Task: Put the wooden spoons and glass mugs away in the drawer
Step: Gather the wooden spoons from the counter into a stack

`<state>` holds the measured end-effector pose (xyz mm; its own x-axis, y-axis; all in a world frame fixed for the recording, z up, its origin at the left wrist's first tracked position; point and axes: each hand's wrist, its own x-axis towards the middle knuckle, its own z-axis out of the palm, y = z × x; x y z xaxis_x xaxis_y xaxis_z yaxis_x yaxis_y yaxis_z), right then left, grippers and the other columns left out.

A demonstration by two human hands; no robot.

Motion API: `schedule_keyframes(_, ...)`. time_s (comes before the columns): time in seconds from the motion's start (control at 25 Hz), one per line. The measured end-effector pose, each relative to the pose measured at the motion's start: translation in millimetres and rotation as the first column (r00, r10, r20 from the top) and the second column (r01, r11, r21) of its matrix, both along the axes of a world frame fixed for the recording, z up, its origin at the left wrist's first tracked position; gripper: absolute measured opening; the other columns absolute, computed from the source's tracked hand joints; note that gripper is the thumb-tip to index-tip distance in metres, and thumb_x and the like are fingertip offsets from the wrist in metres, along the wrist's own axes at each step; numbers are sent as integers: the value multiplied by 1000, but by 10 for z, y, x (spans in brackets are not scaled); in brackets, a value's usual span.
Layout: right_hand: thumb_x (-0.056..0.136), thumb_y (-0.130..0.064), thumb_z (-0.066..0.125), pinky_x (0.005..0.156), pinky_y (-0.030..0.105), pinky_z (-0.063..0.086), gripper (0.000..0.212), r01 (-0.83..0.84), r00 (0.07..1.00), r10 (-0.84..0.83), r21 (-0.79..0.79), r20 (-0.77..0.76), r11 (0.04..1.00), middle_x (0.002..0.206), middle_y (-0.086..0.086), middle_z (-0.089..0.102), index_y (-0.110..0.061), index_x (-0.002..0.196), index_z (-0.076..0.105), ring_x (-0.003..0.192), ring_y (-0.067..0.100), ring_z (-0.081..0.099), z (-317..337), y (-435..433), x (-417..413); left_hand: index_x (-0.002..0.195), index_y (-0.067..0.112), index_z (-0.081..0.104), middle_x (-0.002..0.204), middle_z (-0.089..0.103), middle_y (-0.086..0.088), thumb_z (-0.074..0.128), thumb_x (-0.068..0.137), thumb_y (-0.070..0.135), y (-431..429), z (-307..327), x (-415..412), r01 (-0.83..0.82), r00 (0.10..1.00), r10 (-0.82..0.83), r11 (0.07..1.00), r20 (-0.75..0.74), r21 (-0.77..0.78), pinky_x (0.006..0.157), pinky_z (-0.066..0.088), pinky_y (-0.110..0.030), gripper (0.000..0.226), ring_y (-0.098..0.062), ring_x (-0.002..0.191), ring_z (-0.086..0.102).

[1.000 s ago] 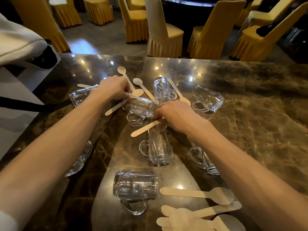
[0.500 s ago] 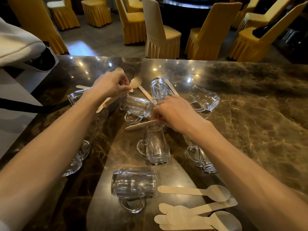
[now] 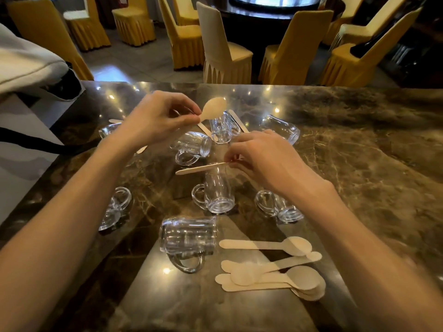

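My left hand [image 3: 155, 119] pinches a wooden spoon [image 3: 214, 107] and holds it above the table, bowl pointing up and right. My right hand [image 3: 260, 156] pinches another wooden spoon [image 3: 202, 167] by one end, its handle sticking out to the left over an upright glass mug [image 3: 217, 195]. Several more glass mugs lie on their sides on the marble table [image 3: 359, 164], one close to me [image 3: 188, 238]. A pile of wooden spoons [image 3: 271, 271] lies at the near right. No drawer is in view.
More wooden spoons [image 3: 236, 121] lie among the far mugs. Yellow-covered chairs [image 3: 294, 46] and a dark round table stand beyond the far edge. A grey cloth and a black strap [image 3: 31, 142] sit at the left.
Both hands have lifted their spoons off the table. The left hand rose and moved right with its spoon; the right hand raised its spoon slightly.
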<state>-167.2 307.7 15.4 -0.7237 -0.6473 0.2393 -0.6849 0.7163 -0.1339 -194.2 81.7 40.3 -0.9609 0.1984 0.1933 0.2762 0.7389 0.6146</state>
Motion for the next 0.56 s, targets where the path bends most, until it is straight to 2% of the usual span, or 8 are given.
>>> schedule_keyframes(0.16, 84, -33, 64, 75, 30, 36, 13, 36, 999, -36, -30, -4, 999, 95, -9, 68, -30, 96, 70, 88, 17, 60, 16, 160, 270, 105, 24, 67, 101, 68, 8, 64, 81, 33, 197, 66, 320, 119, 992, -121, 992, 47, 26, 81, 51, -25, 25, -4, 91, 64)
schedule_keyframes(0.24, 84, -33, 63, 77, 32, 40, 14, 49, 999, -49, -15, -4, 999, 95, -7, 68, -29, 95, 70, 87, 19, 61, 20, 235, 412, 103, 28, 66, 98, 67, 13, 63, 81, 33, 304, 100, 439, 188, 980, -189, 982, 58, 26, 78, 51, -20, 23, -1, 90, 63)
schedule_keyframes(0.36, 84, -40, 51, 85, 37, 44, 24, 86, 996, -87, 34, 21, 996, 99, -7, 67, -30, 99, 68, 94, 18, 61, 23, 335, 622, 101, 31, 67, 94, 66, 20, 63, 80, 37, 474, 114, 595, 279, 957, -282, 959, 63, 43, 74, 50, -13, 22, 4, 88, 62)
schedule_keyframes(0.44, 85, -37, 55, 85, 37, 44, 20, 108, 994, -109, 33, 28, 994, 102, -8, 67, -31, 100, 68, 95, 17, 60, 17, 410, 759, 100, 31, 68, 92, 64, 23, 63, 79, 39, 576, 88, 671, 310, 947, -313, 950, 71, 45, 74, 48, -10, 23, 7, 87, 61)
schedule_keyframes(0.56, 85, -31, 63, 82, 34, 43, 16, 146, 988, -147, 40, 42, 989, 102, -9, 68, -30, 100, 69, 93, 16, 59, -37, 511, 982, 100, 26, 68, 91, 65, 18, 65, 82, 31, 727, -13, 755, 379, 916, -382, 924, 127, 44, 74, 47, -7, 19, 7, 85, 60)
